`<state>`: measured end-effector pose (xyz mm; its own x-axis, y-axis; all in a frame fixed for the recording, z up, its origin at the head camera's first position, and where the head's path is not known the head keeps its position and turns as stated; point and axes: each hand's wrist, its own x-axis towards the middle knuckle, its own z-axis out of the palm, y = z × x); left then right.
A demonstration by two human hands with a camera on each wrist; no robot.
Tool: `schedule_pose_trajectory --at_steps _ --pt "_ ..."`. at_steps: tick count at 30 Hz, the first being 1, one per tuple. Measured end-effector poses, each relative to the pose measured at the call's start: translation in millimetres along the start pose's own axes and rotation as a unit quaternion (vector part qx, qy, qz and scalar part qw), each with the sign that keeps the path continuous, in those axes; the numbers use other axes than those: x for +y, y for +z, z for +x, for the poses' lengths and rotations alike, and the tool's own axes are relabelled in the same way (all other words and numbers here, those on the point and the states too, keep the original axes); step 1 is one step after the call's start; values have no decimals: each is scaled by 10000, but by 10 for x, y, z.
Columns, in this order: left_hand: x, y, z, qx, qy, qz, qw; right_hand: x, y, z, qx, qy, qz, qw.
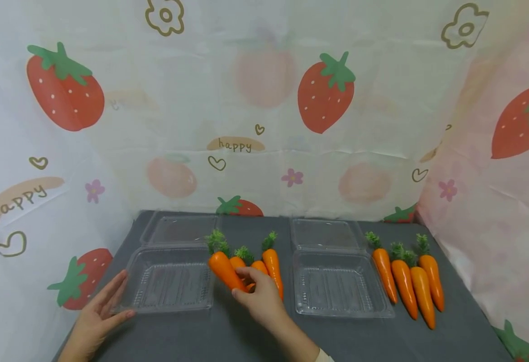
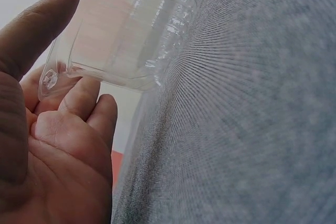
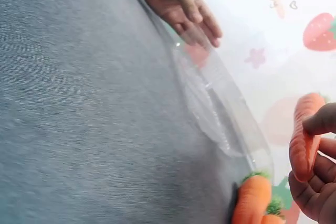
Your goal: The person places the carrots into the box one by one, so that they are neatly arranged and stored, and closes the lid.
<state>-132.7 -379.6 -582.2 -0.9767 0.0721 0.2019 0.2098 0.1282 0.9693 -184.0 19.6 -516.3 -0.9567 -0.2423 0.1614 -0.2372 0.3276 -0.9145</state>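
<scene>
Around the middle of the surface (image 1: 192, 337), the right hand (image 1: 265, 300) has a carrot (image 1: 223, 266) pinched between thumb and fingers near its narrow end, held up with the greens toward the far edge. That forearm slants in from the front edge, leaning left. Left hand (image 1: 98, 317) is by the left edge, fingers loose and mostly straight, thumb apart, palm toward the left box (image 1: 169, 308); can't tell if it's really pressing on it. My read: this is the pick-up step, and the next move probably calls for a short carry left, then lowering without bumping the box wall. More carrots (image 1: 272, 261) sit just beyond the gripping hand, then comes the right box (image 1: 343, 314), with four carrots (image 1: 404, 286) near the right edge. Both lids (image 1: 178, 231) lie folded back toward the far edge, strawberry curtain (image 1: 269, 176) behind.
</scene>
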Motion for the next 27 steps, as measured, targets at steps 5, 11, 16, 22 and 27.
schedule_pose_trajectory --at_steps 5,11,16,22,27 --pt "13 7 5 45 -82 94 9999 -98 -44 105 -258 66 -104 9996" --pt "4 3 4 -2 -31 4 10000 -202 -4 232 -587 -68 -206 9980" --pt "5 -4 -7 50 -118 87 9999 -275 114 339 -837 -151 -355 9957" --pt "19 9 -7 158 -238 150 9995 -350 293 460 -1259 -195 -445 9909" --pt "38 15 -3 189 -277 124 9994 -425 443 550 -1554 -327 -860 9835"
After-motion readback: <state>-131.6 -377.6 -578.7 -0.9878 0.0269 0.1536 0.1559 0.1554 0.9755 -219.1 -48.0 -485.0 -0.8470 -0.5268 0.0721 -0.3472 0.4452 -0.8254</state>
